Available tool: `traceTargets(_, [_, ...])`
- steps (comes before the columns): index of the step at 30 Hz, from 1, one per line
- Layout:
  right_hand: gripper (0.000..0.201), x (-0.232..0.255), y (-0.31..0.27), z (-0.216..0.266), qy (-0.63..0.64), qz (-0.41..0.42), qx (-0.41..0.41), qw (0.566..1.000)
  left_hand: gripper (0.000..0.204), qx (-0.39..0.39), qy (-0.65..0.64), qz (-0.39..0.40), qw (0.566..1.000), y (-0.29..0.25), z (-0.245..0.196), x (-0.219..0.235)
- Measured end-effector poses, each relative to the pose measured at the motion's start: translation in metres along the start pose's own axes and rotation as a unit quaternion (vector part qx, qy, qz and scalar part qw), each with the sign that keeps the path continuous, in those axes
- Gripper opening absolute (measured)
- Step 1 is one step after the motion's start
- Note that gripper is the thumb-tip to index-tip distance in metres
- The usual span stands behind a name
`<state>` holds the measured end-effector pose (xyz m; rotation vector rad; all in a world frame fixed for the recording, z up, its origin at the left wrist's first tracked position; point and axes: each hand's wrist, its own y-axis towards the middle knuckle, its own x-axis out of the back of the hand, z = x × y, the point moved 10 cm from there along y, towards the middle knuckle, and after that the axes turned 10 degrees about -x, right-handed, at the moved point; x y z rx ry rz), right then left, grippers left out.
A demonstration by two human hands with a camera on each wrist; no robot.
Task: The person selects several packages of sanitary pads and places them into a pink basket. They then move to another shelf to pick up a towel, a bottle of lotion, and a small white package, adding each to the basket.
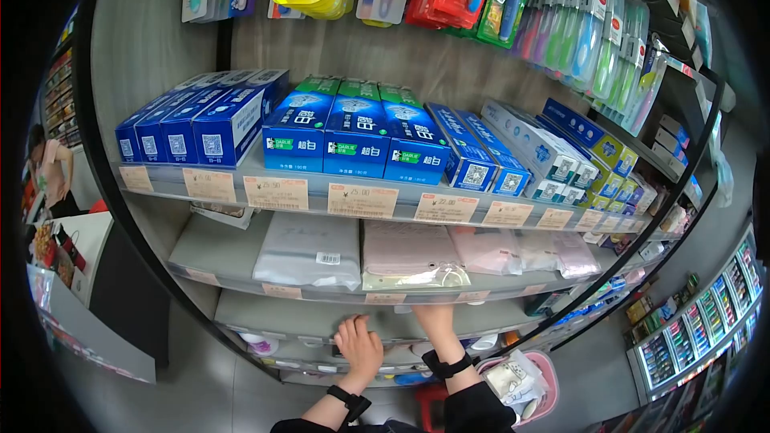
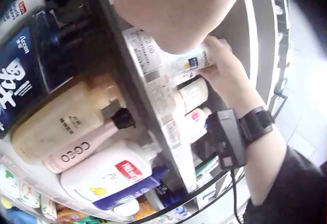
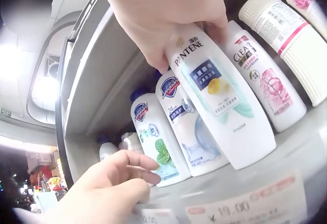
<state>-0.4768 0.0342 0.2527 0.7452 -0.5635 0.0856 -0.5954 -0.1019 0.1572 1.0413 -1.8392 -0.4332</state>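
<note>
My right hand [image 3: 171,15] grips a white Pantene bottle [image 3: 222,101] near its top, with fingers on both sides; its cap is hidden by the hand. The bottle leans on the lower shelf, overlapping a white Safeguard bottle [image 3: 191,127] in the right wrist view. On its other side stands a pink-and-white Clear bottle [image 3: 268,81]. My left hand [image 3: 112,185] holds nothing, its fingers loosely bent, close in front of a Safeguard bottle with green leaves [image 3: 158,137]. In the head view the shelf above hides the right hand's fingers.
Toothpaste boxes [image 1: 353,136] fill the upper shelf, with hanging toothbrushes [image 1: 577,16] above. Wrapped packs [image 1: 309,248] lie one shelf down. Large pump bottles [image 2: 61,122] stand on the shelf below the hands. A pink basket [image 1: 549,381] stands at right; a person [image 1: 54,164] is far left.
</note>
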Motion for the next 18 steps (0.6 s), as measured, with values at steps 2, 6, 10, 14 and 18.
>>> traceTargets(2, [0.027, 0.011, -0.004, 0.008, 0.064, -0.002, -0.027, 0.998, 0.041, 0.005, -0.019, 0.005, 1.0, 0.006, -0.007, 0.009])
traceTargets(6, [0.036, 0.021, -0.013, 0.003, 0.132, -0.025, -0.064, 0.989, 0.061, 0.005, -0.177, 0.011, 0.984, 0.029, -0.022, -0.006])
traceTargets(10, [0.038, 0.022, -0.02, -0.007, 0.202, -0.028, -0.127, 0.971, 0.064, -0.045, -0.288, 0.092, 0.952, 0.071, -0.053, -0.019])
traceTargets(14, [0.045, -0.002, -0.024, -0.026, 0.238, 0.118, -0.182, 0.947, 0.046, -0.026, -0.362, 0.149, 0.92, 0.06, -0.034, -0.067])
traceTargets(18, [0.058, -0.017, -0.029, -0.029, 0.277, 0.217, -0.146, 0.924, 0.055, -0.076, -0.334, 0.096, 0.935, 0.056, -0.048, -0.047])
